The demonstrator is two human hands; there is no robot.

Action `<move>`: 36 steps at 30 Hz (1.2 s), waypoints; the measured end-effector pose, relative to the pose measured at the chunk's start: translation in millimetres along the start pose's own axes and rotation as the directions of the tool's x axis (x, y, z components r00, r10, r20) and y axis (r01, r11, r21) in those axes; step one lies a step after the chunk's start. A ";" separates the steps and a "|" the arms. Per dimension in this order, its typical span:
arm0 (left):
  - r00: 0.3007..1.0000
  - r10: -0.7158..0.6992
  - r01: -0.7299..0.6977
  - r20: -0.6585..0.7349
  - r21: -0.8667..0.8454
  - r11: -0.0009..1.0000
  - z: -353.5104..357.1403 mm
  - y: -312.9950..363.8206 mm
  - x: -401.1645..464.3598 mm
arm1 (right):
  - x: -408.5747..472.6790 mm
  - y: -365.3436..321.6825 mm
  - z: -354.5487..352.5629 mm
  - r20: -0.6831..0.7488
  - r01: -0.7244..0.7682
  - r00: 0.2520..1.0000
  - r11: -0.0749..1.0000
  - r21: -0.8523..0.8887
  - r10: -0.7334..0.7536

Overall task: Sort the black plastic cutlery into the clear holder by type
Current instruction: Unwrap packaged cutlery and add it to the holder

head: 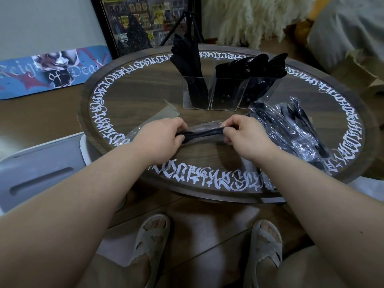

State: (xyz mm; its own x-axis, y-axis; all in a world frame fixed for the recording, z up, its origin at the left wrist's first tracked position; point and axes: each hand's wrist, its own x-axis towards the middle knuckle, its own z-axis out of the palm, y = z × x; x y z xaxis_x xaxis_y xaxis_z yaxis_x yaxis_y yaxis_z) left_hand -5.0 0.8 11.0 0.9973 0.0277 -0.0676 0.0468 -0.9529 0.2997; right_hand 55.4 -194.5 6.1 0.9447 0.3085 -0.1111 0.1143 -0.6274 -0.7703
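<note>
A wrapped set of black cutlery (204, 133) in clear plastic hangs just above the round table between my hands. My left hand (160, 137) grips its left end, and my right hand (245, 137) pinches its right end. The clear holder (223, 94) stands at the table's far middle with three compartments, each holding upright black cutlery. A heap of wrapped cutlery packs (295, 127) lies on the right side of the table.
Empty clear wrappers (164, 113) lie left of my hands on the round wooden table (145, 84) with white lettering round its rim. A white stool (41, 169) stands at the left. A skateboard deck (52, 71), framed picture and tripod are behind the table.
</note>
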 end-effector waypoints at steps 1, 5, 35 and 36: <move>1.000 -0.007 0.007 -0.004 -0.004 1.000 0.3 -1.0 0.5 | 0.4 0.3 -0.3 -0.010 -0.012 1.000 1.000 0.021 0.012; 0.997 0.005 -0.006 -0.072 -0.013 1.000 0.2 -3.0 1.7 | 0.3 -1.0 -1.5 -0.008 0.019 1.000 0.997 0.070 -0.019; 0.965 -0.085 0.092 -0.247 0.018 0.996 -6.0 -21.2 6.2 | 5.7 -9.4 -5.0 0.024 0.045 0.999 0.854 -0.518 -0.038; 0.960 -0.121 0.129 -0.253 0.015 0.992 -4.8 -25.8 7.2 | 6.2 -8.3 -7.0 -0.012 0.004 1.000 0.862 -0.507 -0.012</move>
State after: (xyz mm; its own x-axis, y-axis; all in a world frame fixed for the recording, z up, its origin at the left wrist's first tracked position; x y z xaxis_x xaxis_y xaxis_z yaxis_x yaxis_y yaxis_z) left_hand 1.2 27.1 7.3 0.9659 0.2185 0.1392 0.1744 -0.9457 0.2742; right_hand 62.4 -192.4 16.2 0.9470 0.3072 -0.0942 0.2582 -0.9020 -0.3461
